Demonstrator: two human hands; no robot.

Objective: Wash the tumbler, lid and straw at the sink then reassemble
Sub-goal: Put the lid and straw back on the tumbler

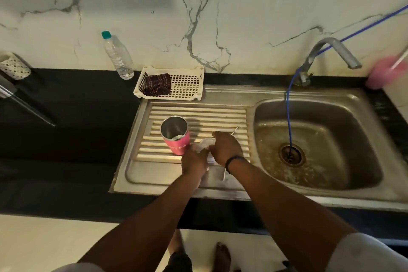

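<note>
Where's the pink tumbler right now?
In the head view, the pink tumbler stands upright and open on the ribbed drainboard, left of the sink basin, just beside the left hand.

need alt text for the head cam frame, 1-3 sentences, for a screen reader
Over a steel drainboard, both hands hold a clear lid, left hand below it and right hand above; a metal straw lies under the right hand. An open pink tumbler stands upright just left, and the basin with a blue hose lies right.
</note>
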